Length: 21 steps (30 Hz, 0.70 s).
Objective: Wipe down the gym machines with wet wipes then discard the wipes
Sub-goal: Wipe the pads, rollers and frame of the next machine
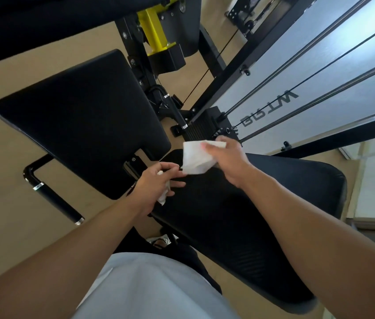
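Pale grey shirt fabric [149, 286] filled the lower edge, hiding the legs below it. Above the long black padded back pad [239, 215], the right hand [225, 157] pinched a white unfolded wet wipe [193, 157], which hung clear of the pad. The left hand [156, 187] curled round a crumpled white wipe [164, 194], mostly hidden by its fingers. Beyond them lay the black padded seat [78, 120].

Gym: black padded seat [78, 118], weight stack [202, 127] w/ cables [320, 72], yellow adj post [154, 31].
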{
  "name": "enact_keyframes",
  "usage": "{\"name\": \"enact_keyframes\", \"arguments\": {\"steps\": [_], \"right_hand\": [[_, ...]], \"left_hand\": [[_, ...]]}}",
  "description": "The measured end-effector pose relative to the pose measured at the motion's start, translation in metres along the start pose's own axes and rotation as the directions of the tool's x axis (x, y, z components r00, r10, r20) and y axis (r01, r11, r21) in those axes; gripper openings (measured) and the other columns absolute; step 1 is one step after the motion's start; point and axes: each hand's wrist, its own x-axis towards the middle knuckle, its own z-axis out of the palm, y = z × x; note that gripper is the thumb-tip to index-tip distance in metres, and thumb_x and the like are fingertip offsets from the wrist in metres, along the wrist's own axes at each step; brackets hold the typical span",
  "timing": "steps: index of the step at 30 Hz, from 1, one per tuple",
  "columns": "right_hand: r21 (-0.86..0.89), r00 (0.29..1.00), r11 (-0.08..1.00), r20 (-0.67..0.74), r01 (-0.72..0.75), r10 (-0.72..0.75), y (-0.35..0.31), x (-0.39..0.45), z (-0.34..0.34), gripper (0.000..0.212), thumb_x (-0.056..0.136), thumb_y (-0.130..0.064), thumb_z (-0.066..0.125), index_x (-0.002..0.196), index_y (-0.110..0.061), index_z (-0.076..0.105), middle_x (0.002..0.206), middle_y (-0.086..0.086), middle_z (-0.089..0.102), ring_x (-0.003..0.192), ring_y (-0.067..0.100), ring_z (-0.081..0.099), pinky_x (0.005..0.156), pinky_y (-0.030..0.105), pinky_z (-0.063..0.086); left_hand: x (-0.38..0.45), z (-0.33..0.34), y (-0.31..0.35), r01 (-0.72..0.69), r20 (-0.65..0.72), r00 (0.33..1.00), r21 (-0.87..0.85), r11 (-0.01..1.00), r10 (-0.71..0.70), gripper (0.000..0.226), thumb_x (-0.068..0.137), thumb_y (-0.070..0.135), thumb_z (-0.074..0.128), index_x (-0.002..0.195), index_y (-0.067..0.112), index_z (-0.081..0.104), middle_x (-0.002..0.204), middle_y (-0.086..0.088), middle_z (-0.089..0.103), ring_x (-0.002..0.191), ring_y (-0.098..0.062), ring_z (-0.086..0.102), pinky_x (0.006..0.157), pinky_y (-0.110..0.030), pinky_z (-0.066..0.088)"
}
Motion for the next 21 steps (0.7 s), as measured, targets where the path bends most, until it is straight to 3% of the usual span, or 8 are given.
{"name": "enact_keyframes", "arguments": {"steps": [2,4,6,8,10,12,16,21], "right_hand": [[-0.488,0.903,0.832,-0.18,0.263,-0.391,0.003,0.002,-0.009,0.016,0.097,-0.024,0.066,0.088,-0.021,0.054,0.085,0.0,0.067,0.077,0.012,0.062,0.08,0.037,0.052],[-0.716,0.874,0.577,0.096,0.394,-0.477,0.006,-0.005,-0.008,0.013,0.101,-0.022,0.059,0.108,-0.032,0.056,0.088,-0.01,0.067,0.075,0.009,0.064,0.077,0.038,0.056],[-0.802,0.892,0.397,0.436,0.446,-0.121,0.018,-0.017,0.005,0.035,0.103,-0.031,0.054,0.138,-0.031,0.052,0.12,0.001,0.069,0.107,0.021,0.067,0.096,0.044,0.054],[-0.8,0.744,0.22,0.6,0.559,0.294,0.029,-0.034,0.023,0.06,0.105,-0.052,0.043,0.154,-0.018,0.039,0.155,0.011,0.044,0.146,0.025,0.038,0.12,0.041,0.031],[-0.748,0.642,0.247,0.658,0.616,0.394,0.03,-0.045,0.034,0.058,0.109,-0.05,0.031,0.157,-0.018,0.034,0.159,0.016,0.035,0.15,0.029,0.028,0.122,0.042,0.024],[-0.755,0.7,0.345,0.651,0.557,0.294,0.026,-0.045,0.038,0.048,0.111,-0.042,0.033,0.152,-0.019,0.043,0.146,0.015,0.052,0.138,0.032,0.046,0.113,0.044,0.038],[-0.792,0.773,0.057,0.607,0.608,0.185,0.033,-0.037,0.041,0.061,0.104,-0.053,0.042,0.153,-0.018,0.041,0.152,0.007,0.045,0.139,0.027,0.038,0.114,0.042,0.033],[-0.842,0.788,0.026,0.515,0.539,0.337,0.044,-0.025,0.034,0.069,0.109,-0.051,0.022,0.162,-0.01,0.009,0.171,0.007,0.003,0.157,0.023,-0.002,0.127,0.043,0.002]], "left_hand": [[0.005,-0.003,-0.008,0.002,-0.033,0.999,0.009,1.0,-0.002,0.018,0.101,0.026,0.06,0.116,0.016,0.064,0.107,0.002,0.077,0.091,-0.018,0.076,0.072,-0.031,0.057],[0.01,-0.005,-0.016,0.008,-0.089,0.996,-0.007,1.0,-0.009,0.017,0.103,0.025,0.057,0.116,0.018,0.064,0.108,0.003,0.076,0.091,-0.016,0.075,0.076,-0.032,0.06],[0.015,-0.006,-0.023,0.018,-0.142,0.99,-0.02,1.0,-0.021,0.016,0.104,0.025,0.055,0.116,0.02,0.064,0.108,0.003,0.076,0.092,-0.015,0.075,0.079,-0.034,0.06],[0.018,-0.005,-0.028,0.026,-0.162,0.986,-0.028,0.999,-0.031,0.015,0.104,0.026,0.054,0.115,0.022,0.064,0.105,0.005,0.076,0.091,-0.014,0.075,0.08,-0.035,0.06],[0.021,-0.003,-0.029,0.025,-0.154,0.988,-0.023,0.999,-0.028,0.016,0.104,0.025,0.053,0.115,0.022,0.065,0.103,0.005,0.077,0.09,-0.014,0.075,0.077,-0.035,0.059],[0.023,-0.004,-0.03,0.022,-0.158,0.987,-0.021,1.0,-0.025,0.017,0.105,0.025,0.052,0.115,0.022,0.064,0.103,0.005,0.077,0.091,-0.014,0.075,0.075,-0.034,0.058],[0.026,-0.007,-0.036,-0.015,-0.182,0.983,0.049,0.999,0.024,0.016,0.105,0.025,0.051,0.116,0.023,0.063,0.108,0.004,0.074,0.097,-0.013,0.072,0.078,-0.031,0.059],[0.027,-0.007,-0.06,-0.044,-0.134,0.984,0.464,0.885,0.12,0.03,0.104,0.034,0.051,0.132,0.03,0.061,0.13,0.008,0.064,0.122,-0.01,0.058,0.095,-0.024,0.044]]}}
